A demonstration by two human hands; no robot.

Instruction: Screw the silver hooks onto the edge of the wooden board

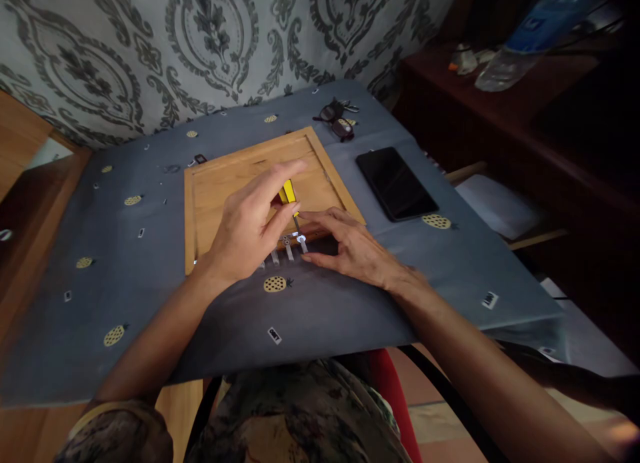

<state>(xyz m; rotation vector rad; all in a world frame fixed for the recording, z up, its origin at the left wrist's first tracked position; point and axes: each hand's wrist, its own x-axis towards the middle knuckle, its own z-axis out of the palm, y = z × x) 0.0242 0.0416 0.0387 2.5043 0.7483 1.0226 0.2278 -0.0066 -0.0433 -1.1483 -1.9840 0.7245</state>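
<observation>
The left hand (247,226) curls around a yellow-handled screwdriver (289,192), hiding much of it, with the thin tip at a shiny round piece (301,239) by the near edge of the flat wooden board (225,183) on the blue cloth-covered counter (330,316). The right hand (355,246) is half open beside it, but I cannot tell if it grips the partly hidden clear plastic strips (289,253)

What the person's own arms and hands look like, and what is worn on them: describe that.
The left hand and right hand are ungloved, with slim fingers; no ring or watch shows. A camouflage sleeve, mottled brown and dark, covers the left arm near the elbow, leaving the forearm bare. The right forearm is bare too; no sleeve shows there.
</observation>
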